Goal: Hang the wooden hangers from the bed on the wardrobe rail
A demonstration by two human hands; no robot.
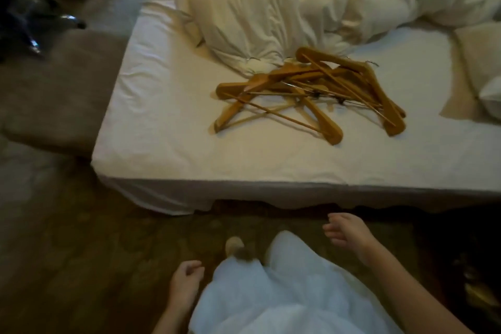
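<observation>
Several wooden hangers (311,92) lie in a tangled pile on the white bed (168,122), near its middle and a little back from the front edge. My left hand (185,281) hangs low beside my left leg with its fingers loosely curled and nothing in it. My right hand (345,232) is raised in front of the bed's front edge, fingers spread, empty, well short of the hangers. No wardrobe rail is in view.
A crumpled white duvet (271,8) and pillows (485,62) lie behind and to the right of the hangers. A grey bench or sofa (54,89) stands left of the bed. Patterned carpet (81,266) covers the floor where I stand.
</observation>
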